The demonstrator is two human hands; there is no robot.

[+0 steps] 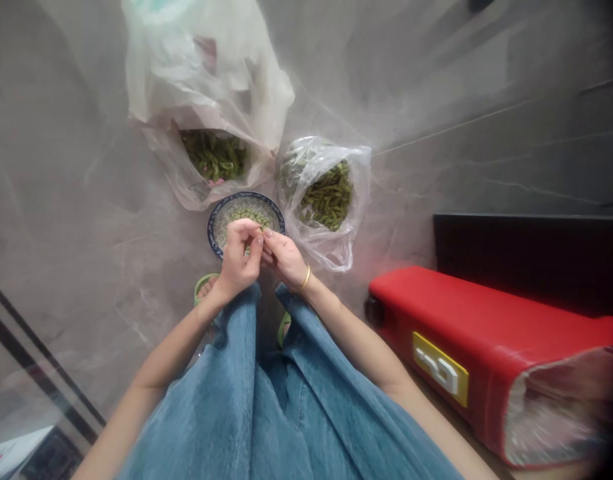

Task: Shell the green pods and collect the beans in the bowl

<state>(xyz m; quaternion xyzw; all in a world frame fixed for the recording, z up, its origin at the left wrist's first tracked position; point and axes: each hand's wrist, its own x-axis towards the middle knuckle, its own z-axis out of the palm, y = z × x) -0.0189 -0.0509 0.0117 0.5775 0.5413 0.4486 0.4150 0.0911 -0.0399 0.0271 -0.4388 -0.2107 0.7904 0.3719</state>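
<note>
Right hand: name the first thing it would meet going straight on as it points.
The right hand would first meet the left hand, just ahead; the plate seems to lie below them, though depth is unclear.

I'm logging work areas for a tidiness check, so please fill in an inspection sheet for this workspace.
Surface: grey veined floor.
Work items: blue-rimmed plate holding green beans; large whitish bag and smaller clear bag beyond it, both open and showing green pods.
Clutter: red container with a yellow label, at right; white box at lower left, cut off by the frame.
Hands: left hand and right hand meet at the fingertips over the plate; anything pinched there is too small to tell. Bracelet on the right wrist.
Cables: nothing seen.
Surroundings: dark panel behind the container; green shoe beside the left forearm.
</note>
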